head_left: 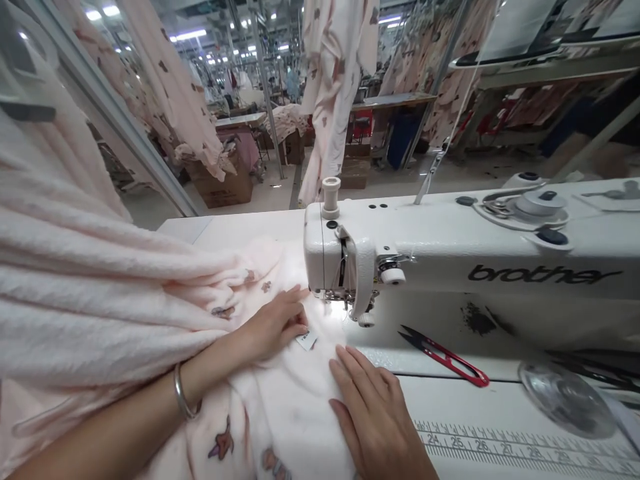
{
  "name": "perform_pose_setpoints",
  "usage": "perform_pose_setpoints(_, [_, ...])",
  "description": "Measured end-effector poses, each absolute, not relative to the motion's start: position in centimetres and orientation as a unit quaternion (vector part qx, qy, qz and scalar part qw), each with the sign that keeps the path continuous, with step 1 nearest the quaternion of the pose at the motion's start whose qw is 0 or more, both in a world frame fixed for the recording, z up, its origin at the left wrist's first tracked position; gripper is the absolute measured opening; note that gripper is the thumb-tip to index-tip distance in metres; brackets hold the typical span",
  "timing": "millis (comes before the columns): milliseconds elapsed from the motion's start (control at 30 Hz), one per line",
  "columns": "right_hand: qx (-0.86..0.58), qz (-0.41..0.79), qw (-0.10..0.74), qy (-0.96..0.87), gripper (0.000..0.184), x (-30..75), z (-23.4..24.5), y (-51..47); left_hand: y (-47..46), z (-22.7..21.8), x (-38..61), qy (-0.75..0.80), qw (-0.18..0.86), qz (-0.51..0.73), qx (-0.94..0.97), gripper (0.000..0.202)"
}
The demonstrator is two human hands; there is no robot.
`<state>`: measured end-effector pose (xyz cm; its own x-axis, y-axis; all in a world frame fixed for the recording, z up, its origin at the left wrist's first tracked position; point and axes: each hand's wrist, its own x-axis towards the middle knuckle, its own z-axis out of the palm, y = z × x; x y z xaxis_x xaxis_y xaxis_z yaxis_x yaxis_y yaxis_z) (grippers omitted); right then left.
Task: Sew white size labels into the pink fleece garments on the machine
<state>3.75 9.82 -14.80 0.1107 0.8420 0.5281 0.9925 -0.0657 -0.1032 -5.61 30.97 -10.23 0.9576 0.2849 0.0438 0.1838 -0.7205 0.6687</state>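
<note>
A long factory hall stretches away under rows of bright ceiling lights (195, 33). Pale pink printed garments (175, 87) hang in long drapes from overhead, and more fill the racks along the far right. Metal poles (267, 100) rise from the pale floor (270, 197), where cardboard boxes (223, 187) stand beside and under white-topped tables (395, 101). A dark blue cloth (405, 137) hangs near one table, and distant workstations blur together farther back.

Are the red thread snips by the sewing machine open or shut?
Open: the red-handled thread snips lie with their two dark blades parted in a narrow V toward the tips.
</note>
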Motion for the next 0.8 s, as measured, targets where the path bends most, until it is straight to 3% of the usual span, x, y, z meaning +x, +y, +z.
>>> perform_pose_setpoints(200, [-0.7,-0.139,0.266,-0.648,0.028,3.6,-14.8,9.9,31.2,-9.3,-6.5,0.107,0.351,0.071,0.928,0.009])
perform_pose_setpoints(300, [-0.71,-0.093,0.323,-0.619,0.017,3.9,-14.1,10.2,29.3,-7.2,-5.9,0.175,0.335,0.087,0.922,0.01])
perform_pose_setpoints(400, [-0.753,-0.062,0.35,-0.554,0.008,4.2,-13.8,10.9,27.9,-6.6,-4.7,0.226,0.386,0.056,0.893,0.013])
perform_pose_setpoints(567, [-0.772,-0.093,0.321,-0.541,0.02,4.0,-14.4,11.5,28.0,-9.7,-3.3,0.31,0.526,0.03,0.791,0.019])
perform_pose_setpoints(667, [-0.77,-0.085,0.319,-0.547,0.034,3.8,-14.9,11.3,28.2,-11.1,-3.4,0.328,0.528,0.031,0.783,0.022])
perform_pose_setpoints(800, [-0.762,-0.09,0.322,-0.555,0.038,3.8,-15.2,11.3,28.1,-11.5,-3.6,0.341,0.527,0.031,0.778,0.021])
